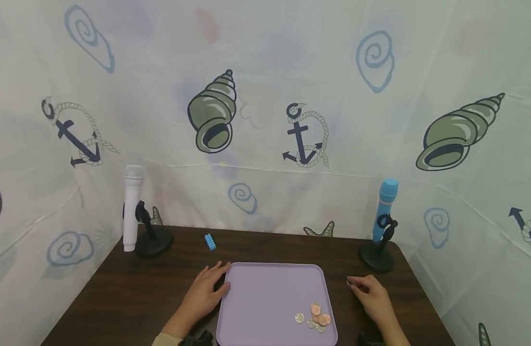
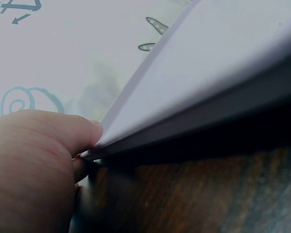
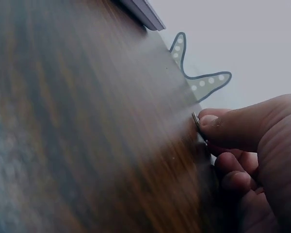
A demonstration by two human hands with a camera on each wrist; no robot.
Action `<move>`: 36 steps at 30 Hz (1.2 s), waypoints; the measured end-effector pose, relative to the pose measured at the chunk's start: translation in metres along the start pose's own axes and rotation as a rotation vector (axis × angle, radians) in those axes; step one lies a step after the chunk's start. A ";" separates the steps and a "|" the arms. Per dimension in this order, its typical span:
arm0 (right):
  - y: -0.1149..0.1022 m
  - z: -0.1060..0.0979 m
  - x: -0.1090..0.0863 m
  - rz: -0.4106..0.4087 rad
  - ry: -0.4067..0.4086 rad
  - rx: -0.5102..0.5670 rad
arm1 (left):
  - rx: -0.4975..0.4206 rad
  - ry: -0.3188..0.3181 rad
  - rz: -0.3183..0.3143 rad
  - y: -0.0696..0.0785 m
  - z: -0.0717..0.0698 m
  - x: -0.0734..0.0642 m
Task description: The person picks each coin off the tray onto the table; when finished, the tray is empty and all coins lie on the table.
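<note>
My left hand (image 1: 203, 294) grips the tray (image 1: 270, 298) at its left edge, thumb curled over the rim. My right hand (image 1: 371, 295), right of the tray, pinches a coin (image 3: 197, 121) at the fingertips. I should carry it level to the coin pile (image 1: 315, 318) in the tray's near right corner.

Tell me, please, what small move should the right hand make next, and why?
Probably carry the coin over the tray and release it by the coins: the right hand pinches it beside the tray, whose edge the left hand holds.
</note>
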State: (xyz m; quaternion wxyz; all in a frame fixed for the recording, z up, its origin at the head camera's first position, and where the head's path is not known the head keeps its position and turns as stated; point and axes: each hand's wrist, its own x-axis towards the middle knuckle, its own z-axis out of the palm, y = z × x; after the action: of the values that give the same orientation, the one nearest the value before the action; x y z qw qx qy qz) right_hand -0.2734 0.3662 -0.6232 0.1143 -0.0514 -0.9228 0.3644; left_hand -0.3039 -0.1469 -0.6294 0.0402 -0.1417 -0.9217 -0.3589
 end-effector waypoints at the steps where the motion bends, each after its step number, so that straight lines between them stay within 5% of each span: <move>1: -0.001 0.000 0.000 -0.007 0.000 0.004 | 0.003 0.000 0.002 -0.001 0.000 0.000; 11: -0.015 -0.001 0.012 -0.093 -0.001 0.032 | 0.026 0.025 0.026 -0.002 -0.010 0.008; 19: -0.035 -0.003 0.008 0.055 -0.061 0.272 | 0.033 0.015 0.021 -0.002 -0.012 0.007; 22: -0.055 0.000 0.000 0.031 -0.128 0.298 | 0.042 0.018 0.023 -0.004 -0.010 0.007; 29: -0.101 -0.005 -0.031 -0.299 -0.446 -0.026 | 0.028 0.004 0.027 -0.003 -0.004 0.002; 36: -0.109 -0.013 -0.049 -0.268 -0.502 -0.284 | 0.003 -0.014 0.023 0.001 -0.004 -0.001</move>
State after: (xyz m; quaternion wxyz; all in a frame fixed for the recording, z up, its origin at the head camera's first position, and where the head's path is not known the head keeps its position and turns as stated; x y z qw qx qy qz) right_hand -0.2237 0.2866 -0.5477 -0.0786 0.1466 -0.9623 0.2149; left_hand -0.3024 -0.1493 -0.6264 0.0379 -0.1545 -0.9208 -0.3560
